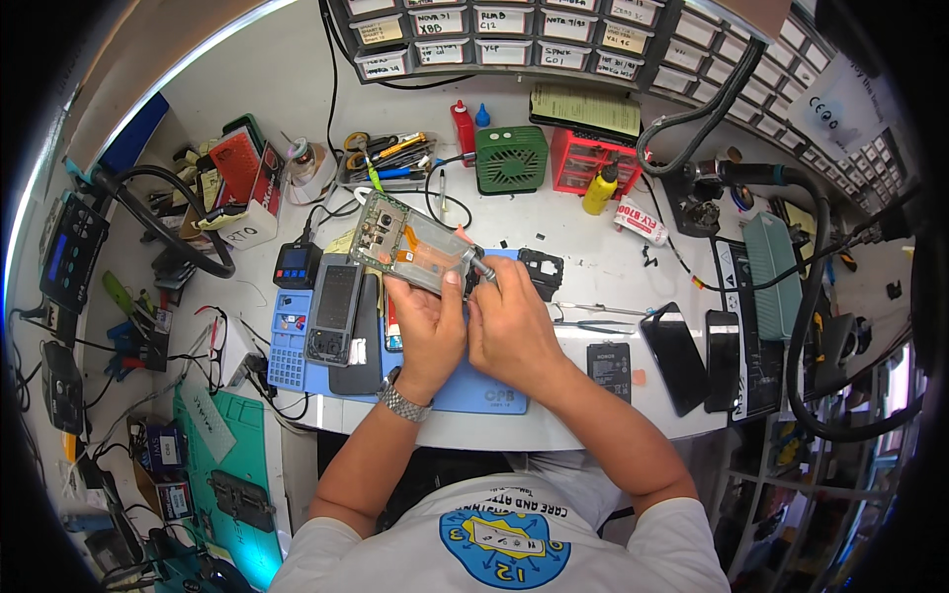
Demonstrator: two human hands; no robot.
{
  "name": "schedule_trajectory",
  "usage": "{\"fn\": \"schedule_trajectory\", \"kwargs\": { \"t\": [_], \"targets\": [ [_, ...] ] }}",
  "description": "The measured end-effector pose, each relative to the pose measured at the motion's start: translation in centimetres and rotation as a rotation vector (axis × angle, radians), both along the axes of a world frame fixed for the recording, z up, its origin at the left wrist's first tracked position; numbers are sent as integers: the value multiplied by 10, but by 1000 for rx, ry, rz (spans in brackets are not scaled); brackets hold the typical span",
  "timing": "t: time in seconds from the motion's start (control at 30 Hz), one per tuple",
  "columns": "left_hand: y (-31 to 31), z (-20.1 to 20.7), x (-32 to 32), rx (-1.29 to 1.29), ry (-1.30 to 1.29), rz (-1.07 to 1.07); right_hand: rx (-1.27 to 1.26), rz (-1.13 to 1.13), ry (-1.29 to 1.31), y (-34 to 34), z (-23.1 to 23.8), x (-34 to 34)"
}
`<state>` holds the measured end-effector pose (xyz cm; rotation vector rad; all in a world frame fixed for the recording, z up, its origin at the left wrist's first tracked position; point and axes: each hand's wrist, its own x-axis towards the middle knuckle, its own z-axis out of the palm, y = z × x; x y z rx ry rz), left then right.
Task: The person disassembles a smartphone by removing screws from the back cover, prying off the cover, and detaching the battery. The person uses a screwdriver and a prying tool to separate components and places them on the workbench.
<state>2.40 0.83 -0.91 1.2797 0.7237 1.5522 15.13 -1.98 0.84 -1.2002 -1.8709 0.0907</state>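
An opened phone [427, 253], its circuit board and inner frame bare, is tilted above the blue work mat [476, 393]. My left hand [427, 324] grips its lower side, thumb along the edge. Closed around a short silver tool [482, 269], my right hand [514, 318] is at the phone's right end. The tool's tip and the exact spot it touches are hard to make out. An orange flex cable [409, 240] lies across the phone's board. Behind my right hand lies a black phone inner cover [542, 273] on the white bench.
Left of my hands are a dismantled phone [334, 308] and a small black device with a screen [296, 265]. A battery [608, 368], tweezers [595, 327] and a black phone [676, 356] lie rightward. Behind stand a green fan box [511, 160] and a yellow bottle [600, 190].
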Motion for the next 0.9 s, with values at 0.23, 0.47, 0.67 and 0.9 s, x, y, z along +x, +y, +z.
{"fn": "schedule_trajectory", "kwargs": {
  "t": [0.23,0.47,0.67,0.9],
  "targets": [
    [3,-5,3,69,10,49,-45,-36,24,8,-4,2],
    [7,4,-19,-286,-9,40,25,43,532,15,-2,12],
    [7,0,-13,-259,-117,17,-139,254,812,8,-13,3],
    [9,-1,-12,-258,-145,-4,-200,227,811,8,-16,3]
  ]
}}
